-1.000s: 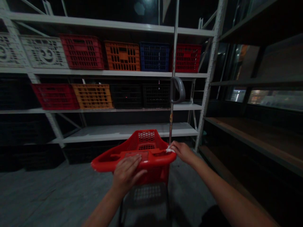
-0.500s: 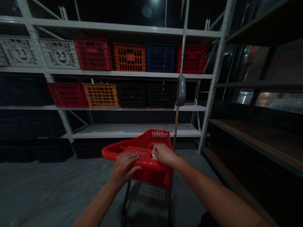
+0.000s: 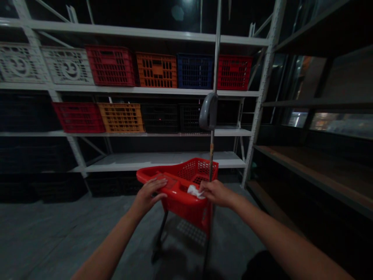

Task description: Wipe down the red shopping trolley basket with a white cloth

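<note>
**Cloth (image 3: 196, 191) on red plastic cart (image 3: 186, 206)**

Left hand (image 3: 147, 196) lies spread on the cart's flat near edge, fingers apart. Right hand (image 3: 216, 193) is bunched against the cloth at the rim, fingers together, seemingly pinching it. Metal pole (image 3: 211, 155) rises just beside that hand. Concrete floor (image 3: 58, 233) opens left of the cart; white steel shelving (image 3: 163, 161) stands beyond the far rim.

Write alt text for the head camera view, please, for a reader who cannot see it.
The right hand touches a white cloth on a red plastic cart, the left hand resting on its rim. Behind, white shelving holds coloured crates.
</note>
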The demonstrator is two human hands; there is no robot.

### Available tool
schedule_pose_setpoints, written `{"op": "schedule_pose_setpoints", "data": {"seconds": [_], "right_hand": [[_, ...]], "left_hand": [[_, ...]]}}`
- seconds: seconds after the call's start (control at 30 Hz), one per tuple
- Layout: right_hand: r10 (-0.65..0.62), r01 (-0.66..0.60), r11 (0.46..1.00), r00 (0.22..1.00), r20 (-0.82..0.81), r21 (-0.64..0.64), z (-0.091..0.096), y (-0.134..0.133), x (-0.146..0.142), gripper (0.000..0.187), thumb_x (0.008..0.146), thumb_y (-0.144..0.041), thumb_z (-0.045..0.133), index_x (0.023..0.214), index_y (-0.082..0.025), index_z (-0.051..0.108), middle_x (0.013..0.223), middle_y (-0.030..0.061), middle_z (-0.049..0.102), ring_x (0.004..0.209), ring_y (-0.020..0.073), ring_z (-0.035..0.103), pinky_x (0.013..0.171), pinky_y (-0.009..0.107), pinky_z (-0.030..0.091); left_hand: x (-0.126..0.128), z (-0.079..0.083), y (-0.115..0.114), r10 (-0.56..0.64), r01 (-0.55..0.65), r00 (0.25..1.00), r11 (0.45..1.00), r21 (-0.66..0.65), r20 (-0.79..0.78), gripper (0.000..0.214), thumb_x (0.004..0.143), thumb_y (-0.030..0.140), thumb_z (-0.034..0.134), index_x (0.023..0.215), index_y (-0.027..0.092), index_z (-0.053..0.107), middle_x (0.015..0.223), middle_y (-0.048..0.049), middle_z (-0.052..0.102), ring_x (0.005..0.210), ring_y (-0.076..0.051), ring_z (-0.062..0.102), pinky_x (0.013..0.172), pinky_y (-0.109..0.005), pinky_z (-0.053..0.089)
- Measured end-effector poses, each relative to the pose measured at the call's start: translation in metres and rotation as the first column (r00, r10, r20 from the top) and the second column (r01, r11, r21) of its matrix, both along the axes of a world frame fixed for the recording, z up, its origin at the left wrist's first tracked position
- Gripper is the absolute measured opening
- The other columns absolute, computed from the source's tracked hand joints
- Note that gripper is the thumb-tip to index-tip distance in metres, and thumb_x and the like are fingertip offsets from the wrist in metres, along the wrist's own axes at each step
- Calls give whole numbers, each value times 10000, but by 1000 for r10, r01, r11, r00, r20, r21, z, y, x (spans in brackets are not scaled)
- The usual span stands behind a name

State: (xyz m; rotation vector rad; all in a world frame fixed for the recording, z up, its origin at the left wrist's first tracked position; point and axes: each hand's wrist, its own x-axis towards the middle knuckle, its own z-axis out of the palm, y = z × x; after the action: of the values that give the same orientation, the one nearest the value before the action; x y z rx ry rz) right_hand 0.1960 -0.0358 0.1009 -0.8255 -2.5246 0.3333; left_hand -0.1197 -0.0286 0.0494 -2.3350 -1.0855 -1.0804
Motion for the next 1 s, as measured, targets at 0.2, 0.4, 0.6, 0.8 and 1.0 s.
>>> {"op": "schedule_pose_setpoints", "data": {"seconds": [0.2,0.4,0.6,0.8,1.0], "right_hand": [[-222,264,963,881,-417,46,-9,-4,50,240,827,-254,481,1033,-198,591,980,57,647,887,174,598,780,282,448],[-197,369,918,740,-643,143,-63,-28,-6,231,833,-189,457,1005,-205,611,945,65,601,890,163,569,795,289,460],[-39,321,925,616,-787,205,-111,-28,-70,214,808,-95,421,925,-209,559,927,53,532,910,161,525,796,306,442],[-299,487,872,476,-827,-35,-128,5,-55,134,807,-140,423,723,-188,515,735,9,488,710,147,487,659,270,406],[-174,303,953,540,-823,-2,-120,-20,-100,127,802,-137,413,806,-190,529,834,30,496,813,153,497,733,274,409]], "left_hand": [[-10,8,5,-16,16,1000,997,-78,1,424,727,426,572,1084,199,553,1074,-67,638,1071,-209,540,944,-441,414],[19,19,-20,116,-119,993,978,-173,-26,355,762,302,497,1106,233,551,1187,-45,571,1159,-213,462,1007,-462,331],[109,9,-53,228,-212,968,966,-151,101,275,816,308,397,953,196,609,960,-46,656,987,-204,541,974,-484,312],[105,8,-45,326,-312,940,941,-129,102,326,820,344,402,595,188,580,625,-2,591,716,-154,539,937,-441,306],[90,7,-41,306,-296,942,951,-87,139,311,815,308,402,587,181,571,604,3,576,696,-143,535,910,-413,325]]}}
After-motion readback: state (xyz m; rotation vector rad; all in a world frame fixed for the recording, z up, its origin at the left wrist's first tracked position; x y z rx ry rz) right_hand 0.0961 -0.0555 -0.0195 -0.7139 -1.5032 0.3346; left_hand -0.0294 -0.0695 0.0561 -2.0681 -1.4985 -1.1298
